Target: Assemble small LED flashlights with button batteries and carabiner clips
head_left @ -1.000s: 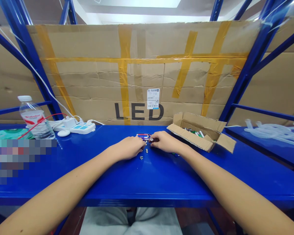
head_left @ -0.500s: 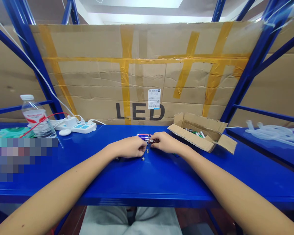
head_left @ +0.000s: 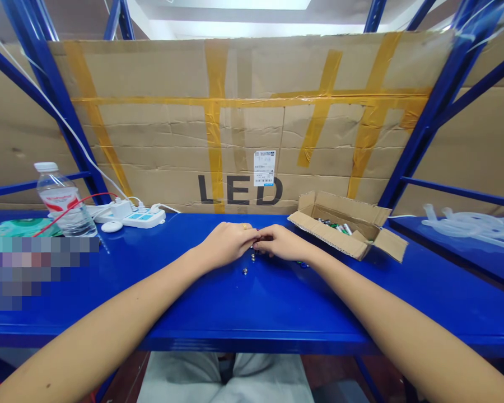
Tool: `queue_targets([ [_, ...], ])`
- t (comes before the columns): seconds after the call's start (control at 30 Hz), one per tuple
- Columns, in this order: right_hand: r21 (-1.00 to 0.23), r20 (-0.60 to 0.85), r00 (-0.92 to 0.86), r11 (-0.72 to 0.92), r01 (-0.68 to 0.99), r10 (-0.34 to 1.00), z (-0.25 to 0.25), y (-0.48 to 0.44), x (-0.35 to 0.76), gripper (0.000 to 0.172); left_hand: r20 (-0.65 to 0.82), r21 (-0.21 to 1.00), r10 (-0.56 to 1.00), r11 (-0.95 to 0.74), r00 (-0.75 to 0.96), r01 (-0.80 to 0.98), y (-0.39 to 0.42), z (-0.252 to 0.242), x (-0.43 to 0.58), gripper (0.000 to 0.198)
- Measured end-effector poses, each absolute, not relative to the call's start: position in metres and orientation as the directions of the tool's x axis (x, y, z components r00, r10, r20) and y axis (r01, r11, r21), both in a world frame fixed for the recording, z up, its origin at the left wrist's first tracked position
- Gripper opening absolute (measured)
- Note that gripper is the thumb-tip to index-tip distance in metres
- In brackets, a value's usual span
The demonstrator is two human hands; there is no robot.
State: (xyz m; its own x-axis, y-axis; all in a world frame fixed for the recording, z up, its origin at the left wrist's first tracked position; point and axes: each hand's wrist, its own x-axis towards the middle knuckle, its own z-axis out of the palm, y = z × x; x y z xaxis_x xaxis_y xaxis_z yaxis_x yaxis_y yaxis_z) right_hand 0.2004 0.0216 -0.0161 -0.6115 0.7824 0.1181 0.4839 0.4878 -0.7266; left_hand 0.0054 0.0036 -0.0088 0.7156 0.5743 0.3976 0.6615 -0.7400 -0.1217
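The person's bare left forearm [head_left: 121, 322] and bare right forearm [head_left: 382, 319] are uncovered along their visible length; the left bears a small round spot near the picture's lower edge and a fainter one nearer the wrist. A slim gold-coloured ring [head_left: 245, 226] encircles one finger of the left hand [head_left: 222, 246]. Pale grey cloth trousers [head_left: 269, 380], softly creased, cover both thighs.

A glossy blue metal shelf [head_left: 252, 313] serves as the worktop. At its left stand a clear plastic water bottle [head_left: 63, 204] and a green packet [head_left: 19, 227], with a white power strip [head_left: 149, 219] nearby. Two small shiny metal pieces [head_left: 245, 271] lie mid-shelf; an open cardboard box [head_left: 325, 232] sits right, beside small blue-green items [head_left: 303, 265], possibly cylinders.
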Motion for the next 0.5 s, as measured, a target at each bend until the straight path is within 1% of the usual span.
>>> queue_targets([
  [0.07, -0.75, 0.117, -0.589, 0.46, 0.475, 0.8, -0.015, 0.022, 0.201, 0.02, 0.409, -0.105, 0.577, -0.739, 0.707, 0.665, 0.003, -0.008, 0.006, 0.025],
  [0.1, -0.741, 0.136, -0.578, 0.47, 0.48, 0.805, -0.015, 0.023, 0.202, 0.02, 0.419, -0.089, 0.58, -0.74, 0.699, 0.667, 0.003, -0.007, 0.006, 0.025],
  [0.17, -0.675, 0.21, -0.553, 0.529, 0.515, 0.806, -0.016, 0.027, 0.204, 0.018, 0.435, -0.04, 0.6, -0.732, 0.671, 0.68, 0.002, -0.005, 0.007, 0.024],
  [0.27, -0.525, 0.331, -0.525, 0.615, 0.589, 0.784, -0.017, 0.032, 0.209, 0.019, 0.42, 0.012, 0.652, -0.699, 0.631, 0.715, 0.004, -0.003, 0.006, 0.021],
  [0.33, -0.46, 0.35, -0.527, 0.633, 0.623, 0.774, -0.018, 0.034, 0.211, 0.022, 0.36, -0.002, 0.663, -0.703, 0.657, 0.711, 0.006, -0.004, 0.004, 0.02],
  [0.43, -0.4, 0.334, -0.546, 0.64, 0.656, 0.768, -0.018, 0.035, 0.212, 0.024, 0.218, -0.042, 0.64, -0.749, 0.737, 0.662, 0.007, -0.007, 0.003, 0.019],
  [0.5, -0.371, 0.328, -0.556, 0.645, 0.668, 0.764, -0.018, 0.034, 0.212, 0.024, 0.162, -0.052, 0.62, -0.771, 0.768, 0.634, 0.008, -0.011, 0.003, 0.022],
])
